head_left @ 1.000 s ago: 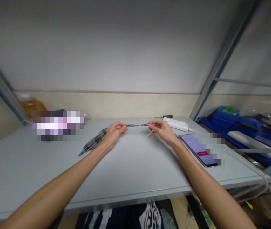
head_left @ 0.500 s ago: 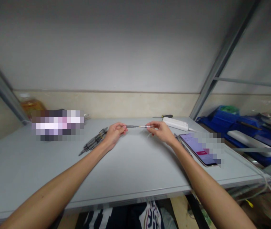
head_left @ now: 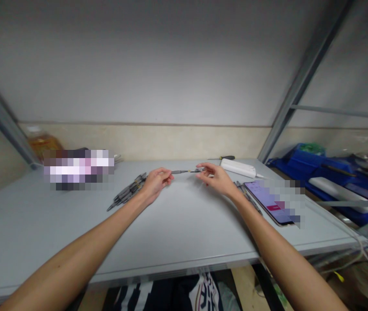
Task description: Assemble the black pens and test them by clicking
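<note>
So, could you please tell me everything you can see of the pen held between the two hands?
The pen is slim and dark grey, with a pale yellowish band near its middle. It lies level above the grey table, touching nothing else. The left hand pinches one end, the right hand the other. Finer detail is blurred.

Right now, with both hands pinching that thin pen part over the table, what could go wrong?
The left hand and right hand hold the thin pen piece only by fingertips, above the table; it could slip and roll away. The right forearm lies close to the phone near the table edge and might nudge it. The left wrist sits beside the pile of pens and could scatter them.
</note>
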